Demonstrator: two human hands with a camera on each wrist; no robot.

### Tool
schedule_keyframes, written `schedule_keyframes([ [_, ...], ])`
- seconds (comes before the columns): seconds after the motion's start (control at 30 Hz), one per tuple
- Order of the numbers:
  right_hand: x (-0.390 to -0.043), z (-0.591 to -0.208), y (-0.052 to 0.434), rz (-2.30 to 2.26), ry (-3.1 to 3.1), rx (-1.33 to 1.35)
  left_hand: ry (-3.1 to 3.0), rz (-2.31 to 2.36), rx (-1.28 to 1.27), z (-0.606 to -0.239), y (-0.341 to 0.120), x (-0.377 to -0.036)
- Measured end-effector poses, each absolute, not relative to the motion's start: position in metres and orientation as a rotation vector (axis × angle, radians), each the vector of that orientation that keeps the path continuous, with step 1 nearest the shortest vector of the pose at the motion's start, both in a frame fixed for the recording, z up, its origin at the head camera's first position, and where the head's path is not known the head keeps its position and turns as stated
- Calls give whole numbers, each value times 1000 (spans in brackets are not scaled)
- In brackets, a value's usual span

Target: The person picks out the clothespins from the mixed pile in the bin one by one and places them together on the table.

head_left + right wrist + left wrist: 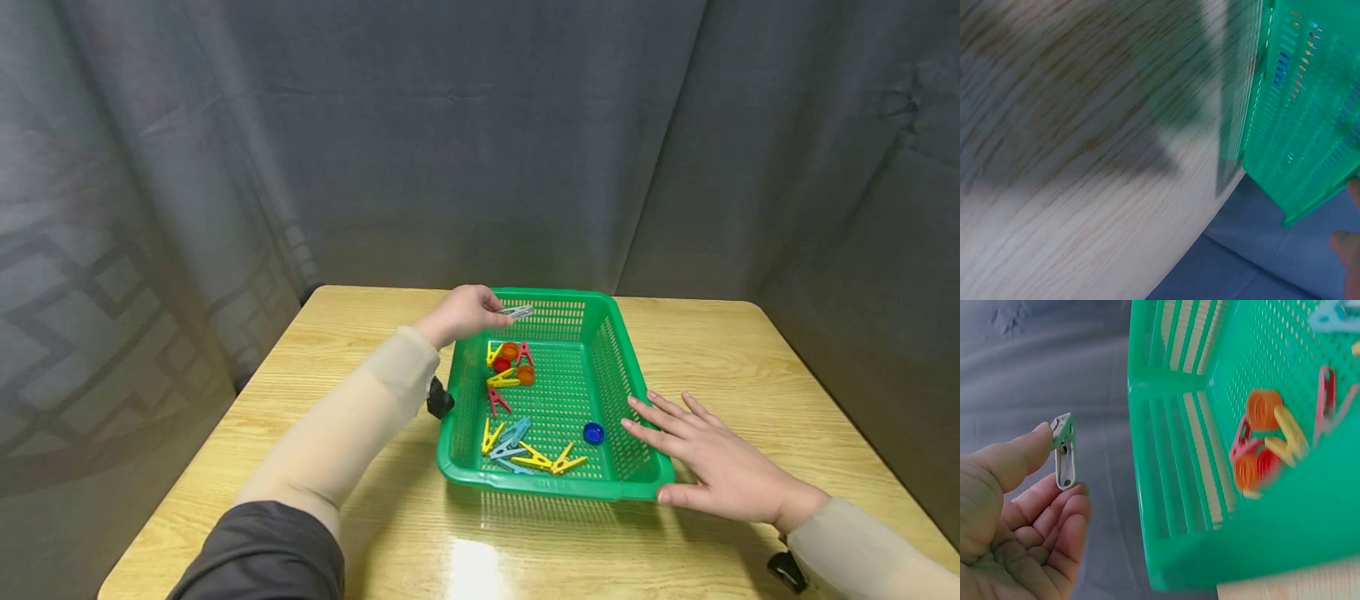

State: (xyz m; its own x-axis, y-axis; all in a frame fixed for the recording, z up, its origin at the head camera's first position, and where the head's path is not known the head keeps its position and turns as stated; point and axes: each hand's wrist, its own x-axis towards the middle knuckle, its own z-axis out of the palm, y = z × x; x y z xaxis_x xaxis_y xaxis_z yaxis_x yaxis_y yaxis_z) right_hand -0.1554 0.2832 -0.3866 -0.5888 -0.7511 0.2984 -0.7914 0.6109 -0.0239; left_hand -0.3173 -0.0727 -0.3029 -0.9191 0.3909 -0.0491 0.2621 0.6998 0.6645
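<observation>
Head view: left hand [459,313] fingers [1029,447] are pinching a pale green clothespin [1064,452] above the green basket [637,392]'s far-left rim. Right hand [712,462] is resting flat, fingers straight, against the basket's near-right corner on the bench [750,350].

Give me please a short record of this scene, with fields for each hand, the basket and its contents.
left hand: pinches a pale green clothespin above the basket's far left corner
right hand: flat, fingers straight against the basket's right side
basket: green, on wooden table
contents: coloured clothespins, blue cap, orange caps
</observation>
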Motion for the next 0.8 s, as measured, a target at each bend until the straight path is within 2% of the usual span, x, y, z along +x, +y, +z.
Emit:
schedule_keyframes([
  [0.37,-155,-388,284,236,-2586,1259,2728,1204,278,-313,-122,-330],
  [0.8,-154,-388,283,235,-2587,1256,2748,1366,-14,-336,-158,-340],
])
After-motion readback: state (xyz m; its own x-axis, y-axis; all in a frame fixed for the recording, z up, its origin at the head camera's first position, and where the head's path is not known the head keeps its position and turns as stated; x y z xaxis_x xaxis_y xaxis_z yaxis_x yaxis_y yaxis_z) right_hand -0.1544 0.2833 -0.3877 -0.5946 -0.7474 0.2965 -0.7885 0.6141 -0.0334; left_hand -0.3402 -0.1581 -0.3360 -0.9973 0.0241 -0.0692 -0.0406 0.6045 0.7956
